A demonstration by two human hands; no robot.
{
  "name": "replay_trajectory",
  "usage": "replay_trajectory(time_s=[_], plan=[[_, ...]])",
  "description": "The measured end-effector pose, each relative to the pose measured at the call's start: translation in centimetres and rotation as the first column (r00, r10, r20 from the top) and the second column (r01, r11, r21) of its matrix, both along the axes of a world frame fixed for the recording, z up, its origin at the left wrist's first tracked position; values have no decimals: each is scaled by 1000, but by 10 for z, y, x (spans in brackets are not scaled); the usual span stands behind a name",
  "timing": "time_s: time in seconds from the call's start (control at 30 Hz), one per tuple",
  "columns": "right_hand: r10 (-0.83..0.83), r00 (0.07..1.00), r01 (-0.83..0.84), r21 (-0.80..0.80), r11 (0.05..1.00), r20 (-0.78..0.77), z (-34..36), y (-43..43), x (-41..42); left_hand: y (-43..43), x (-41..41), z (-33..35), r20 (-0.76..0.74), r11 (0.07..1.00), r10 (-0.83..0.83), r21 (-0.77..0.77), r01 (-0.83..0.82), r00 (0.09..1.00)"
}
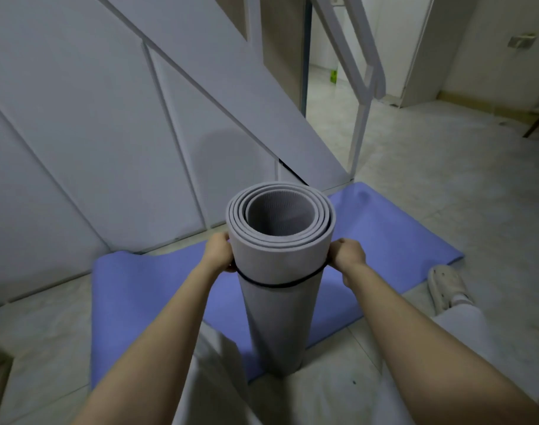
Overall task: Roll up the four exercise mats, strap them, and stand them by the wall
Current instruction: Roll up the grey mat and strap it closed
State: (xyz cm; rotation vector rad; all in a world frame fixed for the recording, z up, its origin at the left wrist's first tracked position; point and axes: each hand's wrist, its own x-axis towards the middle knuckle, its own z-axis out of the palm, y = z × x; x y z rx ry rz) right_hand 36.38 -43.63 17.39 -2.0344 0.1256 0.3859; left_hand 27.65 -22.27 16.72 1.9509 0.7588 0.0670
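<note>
the panelled wall [78,133] fills the left, with the pale tiled floor [446,194] below it. a blue mat [145,289] lies flat on the floor along the wall. the rolled grey mat [277,262] stands upright in front of me, its lower end on the near edge of the blue mat and its open end facing up. my left hand [219,253] and right hand [348,254] press against opposite sides of the roll, just below its top. a black strap [277,285] circles the roll between them. both sets of fingers are curled tight, gripping the strap where it meets each side.
</note>
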Motion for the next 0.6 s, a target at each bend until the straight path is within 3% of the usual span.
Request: replay_trajectory(time_s=[0.2,0.37,0.5,0.6], plan=[[-15,997,16,6,1000,-71,-43,8,-7,-9,-8,-25,-55,997,2,76,3,998],[16,993,-22,-48,999,-120,-52,3,-14,-17,-11,-39,6,994,9,113,-9,1000],[27,969,30,226,974,-245,-38,5,-25,-8,-14,-44,17,998,56,21,-56,998],[27,900,215,499,840,-434,-26,0,-28,-12,-8,-50,-3,986,164,-4,-164,986]])
